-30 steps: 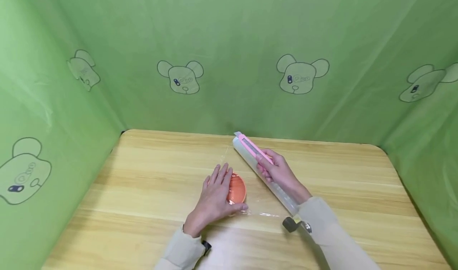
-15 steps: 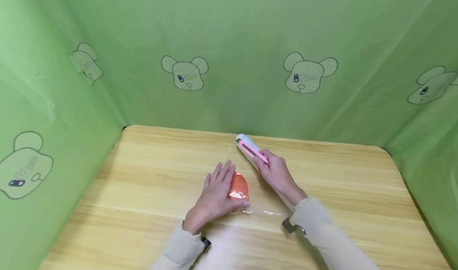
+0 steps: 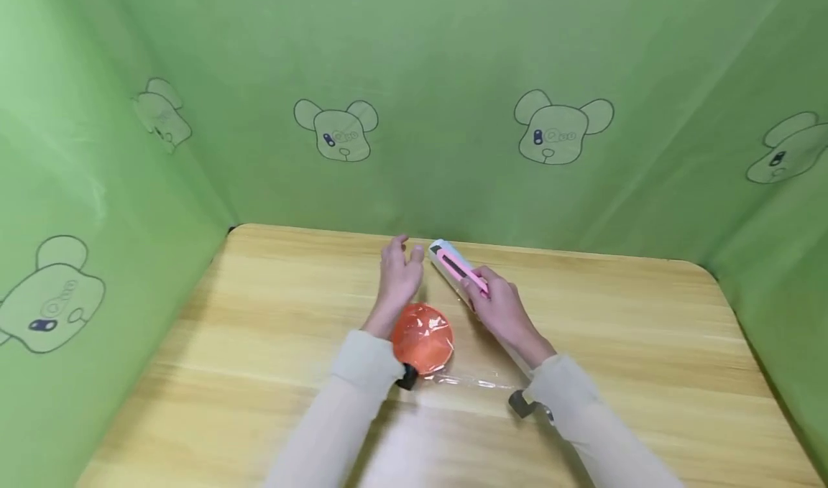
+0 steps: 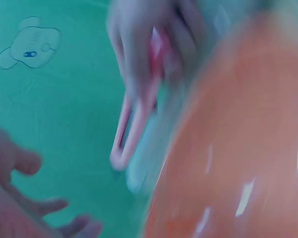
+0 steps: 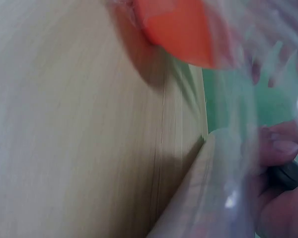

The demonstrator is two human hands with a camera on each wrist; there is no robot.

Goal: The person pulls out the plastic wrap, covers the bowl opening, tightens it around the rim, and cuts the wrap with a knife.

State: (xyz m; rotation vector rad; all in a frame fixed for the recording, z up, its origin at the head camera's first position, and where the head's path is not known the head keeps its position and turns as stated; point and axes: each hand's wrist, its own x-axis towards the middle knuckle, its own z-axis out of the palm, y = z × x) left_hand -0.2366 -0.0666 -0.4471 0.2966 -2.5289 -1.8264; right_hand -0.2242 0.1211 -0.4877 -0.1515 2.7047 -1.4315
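Note:
An orange bowl (image 3: 423,341) sits on the table under shiny cling film (image 3: 479,383). The film stretches right from the bowl to a cling film roll (image 3: 441,246), which lies slanted. My right hand (image 3: 507,315) grips a pink utility knife (image 3: 461,269) right over the roll, its tip end near the roll's far end. Just beyond the bowl is my left hand (image 3: 399,279), holding nothing, fingers spread and loosely bent. The left wrist view shows those fingers (image 4: 27,161) apart, beside the bowl's blurred side. In the right wrist view, film crosses in front of the right hand.
The wooden table (image 3: 278,315) ends at a green curtain (image 3: 440,179) with bear-head prints, which also closes off both sides. A dark wrist device (image 3: 407,377) on the left sleeve overlaps the bowl's near rim.
My left hand has lifted off the bowl and moved away toward the table's far edge, uncovering the film-covered bowl. The right hand tipped the knife down against the roll, then stayed there.

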